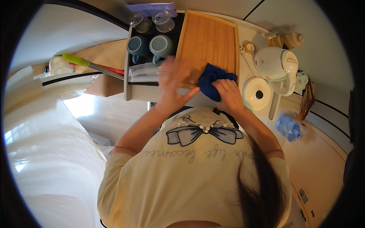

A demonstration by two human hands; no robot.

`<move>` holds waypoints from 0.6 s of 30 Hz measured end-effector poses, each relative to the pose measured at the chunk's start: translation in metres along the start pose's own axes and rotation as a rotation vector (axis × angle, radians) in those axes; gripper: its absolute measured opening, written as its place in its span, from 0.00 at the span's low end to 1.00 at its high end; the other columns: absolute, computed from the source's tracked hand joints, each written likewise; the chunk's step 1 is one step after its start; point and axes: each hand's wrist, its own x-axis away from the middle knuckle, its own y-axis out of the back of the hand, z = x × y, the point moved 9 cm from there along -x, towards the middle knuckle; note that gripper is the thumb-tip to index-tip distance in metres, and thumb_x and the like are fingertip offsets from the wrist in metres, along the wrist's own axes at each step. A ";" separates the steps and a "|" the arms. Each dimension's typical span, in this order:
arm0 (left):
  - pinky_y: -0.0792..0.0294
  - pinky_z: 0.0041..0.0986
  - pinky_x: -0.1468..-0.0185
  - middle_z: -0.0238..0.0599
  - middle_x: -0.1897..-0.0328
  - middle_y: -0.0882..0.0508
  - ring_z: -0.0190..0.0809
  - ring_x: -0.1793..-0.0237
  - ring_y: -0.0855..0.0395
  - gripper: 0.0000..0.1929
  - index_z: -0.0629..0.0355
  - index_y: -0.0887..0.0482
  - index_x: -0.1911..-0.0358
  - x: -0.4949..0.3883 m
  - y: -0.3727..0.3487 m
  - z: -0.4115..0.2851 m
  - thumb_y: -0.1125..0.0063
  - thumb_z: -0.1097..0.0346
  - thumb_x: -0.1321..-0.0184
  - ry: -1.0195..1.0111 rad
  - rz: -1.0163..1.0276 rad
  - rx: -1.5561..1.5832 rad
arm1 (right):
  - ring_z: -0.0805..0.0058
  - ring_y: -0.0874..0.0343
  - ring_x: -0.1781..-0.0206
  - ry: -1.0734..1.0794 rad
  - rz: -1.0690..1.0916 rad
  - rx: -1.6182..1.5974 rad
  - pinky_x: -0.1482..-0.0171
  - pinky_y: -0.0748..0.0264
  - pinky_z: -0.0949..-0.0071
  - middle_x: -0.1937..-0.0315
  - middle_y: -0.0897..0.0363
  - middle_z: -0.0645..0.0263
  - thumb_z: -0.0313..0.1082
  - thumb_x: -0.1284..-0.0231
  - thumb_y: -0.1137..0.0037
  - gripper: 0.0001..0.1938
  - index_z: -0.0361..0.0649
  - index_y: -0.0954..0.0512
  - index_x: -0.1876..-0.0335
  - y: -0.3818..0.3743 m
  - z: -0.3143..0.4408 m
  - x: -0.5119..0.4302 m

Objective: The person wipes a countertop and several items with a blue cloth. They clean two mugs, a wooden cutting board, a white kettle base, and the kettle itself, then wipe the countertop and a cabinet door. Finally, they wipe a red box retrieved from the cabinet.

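Note:
A dark blue cloth lies bunched on the near right part of a bamboo wooden tray, hanging a little over its front edge. My right hand grips the cloth from its right side, fingers curled onto the fabric. Blurred by motion, my left hand is over the tray's near left corner, fingers spread and nothing in it. Its thumb points to the cloth's edge; whether they touch I cannot tell.
Left of the tray, a black organizer holds upturned mugs, clear glasses and white packets. On the right stand a white electric kettle, its round base and a bottle. A green-handled pole reaches in from the left.

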 end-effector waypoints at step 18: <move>0.35 0.23 0.53 0.40 0.55 0.27 0.33 0.55 0.28 0.21 0.66 0.36 0.49 0.031 0.014 0.004 0.55 0.80 0.50 0.375 -0.251 0.861 | 0.60 0.30 0.65 0.061 -0.430 -0.497 0.62 0.31 0.71 0.66 0.32 0.58 0.29 0.61 0.45 0.23 0.43 0.25 0.51 0.053 0.072 -0.068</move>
